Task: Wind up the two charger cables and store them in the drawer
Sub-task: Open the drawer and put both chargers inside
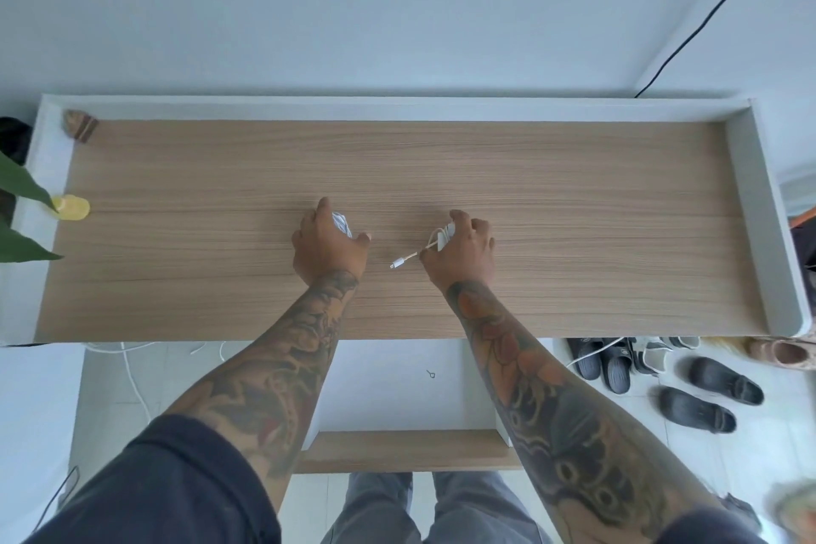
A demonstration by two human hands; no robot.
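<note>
Now left hand [327, 244] curled round white cable bundle [341, 223]; right hand [461, 254] pinching second coiled cable [435, 244].

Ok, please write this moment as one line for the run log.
left hand: grips wound white cable | right hand: grips second cable, plug end sticking out | place: wooden desk top | drawer: open, no cable inside yet

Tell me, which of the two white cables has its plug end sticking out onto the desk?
The cable in the right hand: its connector trails out to the left on the wood. The bundle in the left hand shows no loose end.
</note>
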